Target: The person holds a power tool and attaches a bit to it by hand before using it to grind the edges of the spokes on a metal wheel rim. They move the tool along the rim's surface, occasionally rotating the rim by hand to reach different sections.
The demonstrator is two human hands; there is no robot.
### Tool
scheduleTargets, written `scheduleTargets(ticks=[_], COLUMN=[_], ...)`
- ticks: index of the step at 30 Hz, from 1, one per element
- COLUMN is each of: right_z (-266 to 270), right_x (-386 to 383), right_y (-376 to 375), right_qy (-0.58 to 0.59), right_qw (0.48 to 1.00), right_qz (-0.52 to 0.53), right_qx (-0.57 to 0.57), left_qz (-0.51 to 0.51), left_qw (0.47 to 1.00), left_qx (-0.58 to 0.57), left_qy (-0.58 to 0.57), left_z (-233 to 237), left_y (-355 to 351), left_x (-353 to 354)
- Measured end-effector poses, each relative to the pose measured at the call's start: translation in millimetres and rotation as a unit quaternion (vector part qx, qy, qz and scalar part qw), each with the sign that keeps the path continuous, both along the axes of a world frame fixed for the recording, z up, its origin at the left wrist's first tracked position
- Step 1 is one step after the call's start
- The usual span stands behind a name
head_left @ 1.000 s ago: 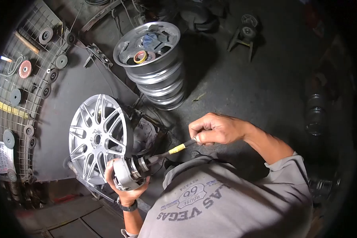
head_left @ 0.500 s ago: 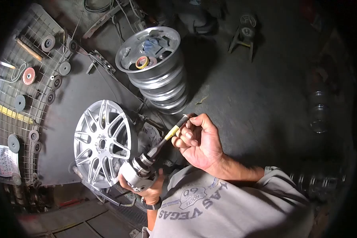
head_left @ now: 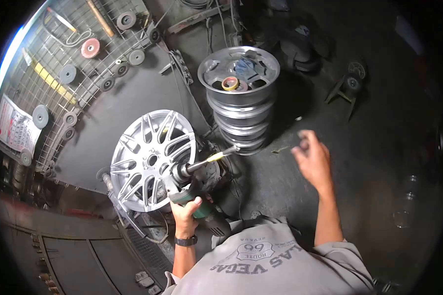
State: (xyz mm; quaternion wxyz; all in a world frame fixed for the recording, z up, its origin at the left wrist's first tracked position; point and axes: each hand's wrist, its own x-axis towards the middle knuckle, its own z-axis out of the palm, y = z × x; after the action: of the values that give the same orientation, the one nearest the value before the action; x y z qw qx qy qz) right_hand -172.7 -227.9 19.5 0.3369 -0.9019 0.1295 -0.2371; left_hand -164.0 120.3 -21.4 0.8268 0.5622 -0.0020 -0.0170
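upside down, the grey shirt (head_left: 275, 260) reads "las vegas", "route 66", "nevada". the left hand (head_left: 186, 210) is clamped round a green-bodied power tool (head_left: 197, 199). its dark shaft with a yellow band (head_left: 214, 157) slants up to the right, just beside the silver multi-spoke alloy wheel (head_left: 150, 160). the right hand (head_left: 312, 160) hangs well apart, blurred; i cannot tell its grip.

The right hand (head_left: 312, 158) was smeared by motion — its fingers could not be told apart. The body of the power tool (head_left: 194, 202) was partly covered by the left hand (head_left: 184, 215). The print on the calendar (head_left: 15, 129) was too small to be read, and the shirt (head_left: 280, 265) was cut off by the lower edge.
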Motion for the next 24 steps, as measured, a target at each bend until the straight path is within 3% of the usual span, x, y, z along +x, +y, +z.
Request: scheduleTargets(ticks=[1,2,4,6,12,14,16,18,20,21,24], right_z=[24.6,27.6,50.6,64.5,71.4,74.4,69.5,65.6,52.1,50.5,49.8], right_x=[1.8,10.0,18.3,26.6,35.9,33.8,29.8,30.4,31.5,30.5,26.1], right_y=[21.2,27.8,51.2,58.4,54.3,43.3,39.1,43.5,36.0,37.0,31.9], right_qy=[0.025,-0.035,-0.065,-0.097,-0.181,-0.243,-0.171,-0.111,0.014,0.041,0.07], right_qw=[0.99,0.966,0.879,0.871,0.913,0.915,0.927,0.889,0.835,0.827,0.799], right_qz=[0.082,0.217,0.375,0.427,0.359,0.316,0.313,0.339,0.425,0.442,0.468], right_qx=[0.113,0.136,0.289,0.221,0.065,-0.062,0.12,0.288,0.35,0.347,0.371], left_qz=[-0.026,-0.057,-0.061,-0.092,-0.07,-0.036,0.003,0.046,0.024,-0.001,0.017], left_qw=[1.0,0.998,0.997,0.995,0.997,0.998,0.999,0.997,0.988,0.987,0.977], left_qx=[-0.016,-0.031,-0.047,-0.031,-0.034,-0.041,-0.008,0.026,0.09,0.098,0.15], left_qy=[0.003,0.007,0.003,0.007,-0.012,-0.024,-0.046,-0.063,-0.119,-0.129,-0.151], left_z=[-1.1,0.4,10.0,6.0,-3.7,-1.6,-7.5,-6.2,2.5,-19.9,-16.7], left_y=[1.1,0.8,-5.5,-0.2,6.6,5.4,13.9,17.4,20.3,34.0,35.0], left_x=[2.8,5.4,7.5,12.1,12.2,10.7,11.0,8.2,4.4,9.5,5.7])
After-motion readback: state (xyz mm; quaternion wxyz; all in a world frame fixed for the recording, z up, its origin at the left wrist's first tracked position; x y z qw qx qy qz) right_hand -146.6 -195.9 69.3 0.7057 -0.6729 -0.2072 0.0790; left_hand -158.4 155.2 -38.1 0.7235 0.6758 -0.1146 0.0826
